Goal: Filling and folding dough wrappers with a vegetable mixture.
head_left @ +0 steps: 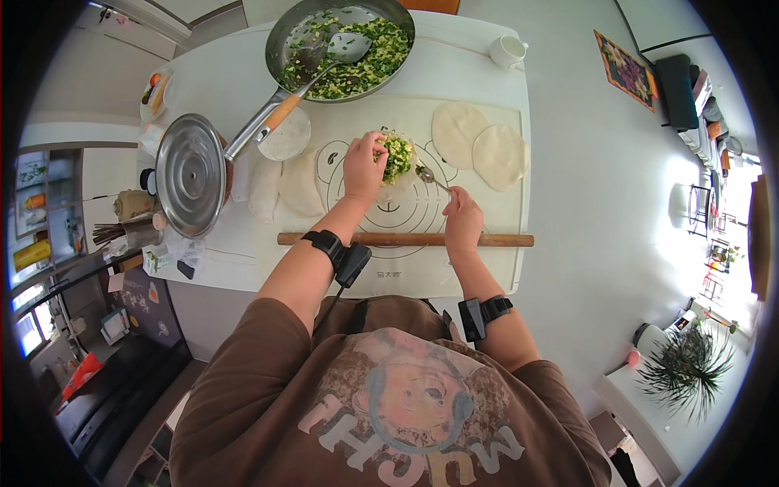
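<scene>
On the printed pastry mat (365, 283) lies a round dough wrapper (392, 193) heaped with chopped green-and-yellow filling (398, 158). My left hand (365, 165) is at the left side of the heap, thumb and fingers curled together; whether they pinch dough or filling is hidden. My right hand (464, 219) grips the handle of a metal spoon (427, 175), its bowl at the wrapper's right edge with some filling on it. A wooden rolling pin (401, 239) lies across the mat, passing beneath both forearms.
Behind the mat stands a steel pan (277, 52) of filling, a spatula (350, 47) inside. Two flat dough rounds (461, 131) overlap at right; folded dough pieces (301, 182) lie left, near a whitish round dish (286, 137). A metal lid (192, 176) and white cup (508, 52) flank these.
</scene>
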